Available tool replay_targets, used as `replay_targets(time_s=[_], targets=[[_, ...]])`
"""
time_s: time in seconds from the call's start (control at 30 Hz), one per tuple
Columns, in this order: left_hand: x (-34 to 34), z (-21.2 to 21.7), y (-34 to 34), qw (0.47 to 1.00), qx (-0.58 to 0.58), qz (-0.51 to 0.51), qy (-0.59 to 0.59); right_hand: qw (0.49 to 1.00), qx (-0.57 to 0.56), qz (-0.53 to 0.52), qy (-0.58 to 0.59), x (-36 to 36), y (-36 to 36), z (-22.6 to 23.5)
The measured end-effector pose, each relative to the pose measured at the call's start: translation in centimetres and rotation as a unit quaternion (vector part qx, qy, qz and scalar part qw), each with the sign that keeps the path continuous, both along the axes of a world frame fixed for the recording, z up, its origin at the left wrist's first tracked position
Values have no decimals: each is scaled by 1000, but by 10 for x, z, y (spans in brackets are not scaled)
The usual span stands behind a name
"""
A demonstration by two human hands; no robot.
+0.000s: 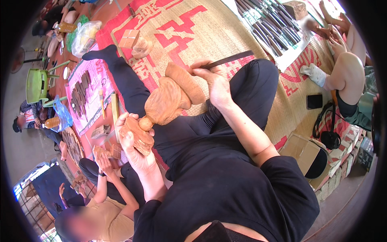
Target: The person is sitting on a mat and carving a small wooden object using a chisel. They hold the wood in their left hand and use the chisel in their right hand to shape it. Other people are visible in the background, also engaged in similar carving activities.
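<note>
A reddish-brown carved wooden figure (171, 97) lies across my lap, its rough square base toward me. My left hand (133, 139) grips that base (139, 135) from below. My right hand (213, 80) rests on the figure's upper end and holds a long dark chisel (231, 59), whose handle points up and to the right. Its tip sits at the wood under my fingers. My legs, in black trousers, stretch out over a red and tan woven mat (189, 28).
A spread of several dark chisels (268, 24) lies on a sheet at the top right. Another person's bare legs (342, 68) sit at the right, beside a black phone (314, 101). A person (100, 193) at the lower left holds a small wood piece. A cardboard box (302, 153) stands to my right.
</note>
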State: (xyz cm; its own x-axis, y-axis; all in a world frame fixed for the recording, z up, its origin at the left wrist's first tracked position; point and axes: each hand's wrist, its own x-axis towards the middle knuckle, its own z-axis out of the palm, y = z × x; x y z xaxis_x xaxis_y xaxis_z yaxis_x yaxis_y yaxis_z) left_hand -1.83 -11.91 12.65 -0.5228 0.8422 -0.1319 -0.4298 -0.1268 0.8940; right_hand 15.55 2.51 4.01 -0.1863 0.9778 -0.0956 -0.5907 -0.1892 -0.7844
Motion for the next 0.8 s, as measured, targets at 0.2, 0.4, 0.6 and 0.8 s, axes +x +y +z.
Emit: replay_targets(time_s=[0.2, 0.4, 0.6, 0.8], targets=[[2, 3, 8, 1000, -3, 10, -29, 997, 14, 64, -30, 34, -12, 1], [5, 5, 9, 1000, -6, 15, 1, 994, -13, 66, -81, 25, -29, 7], [-1, 1, 2, 999, 11, 4, 33, 993, -9, 77, -85, 20, -30, 19], [4, 9, 2, 999, -27, 39, 18, 992, 21, 67, -106, 14, -34, 14]])
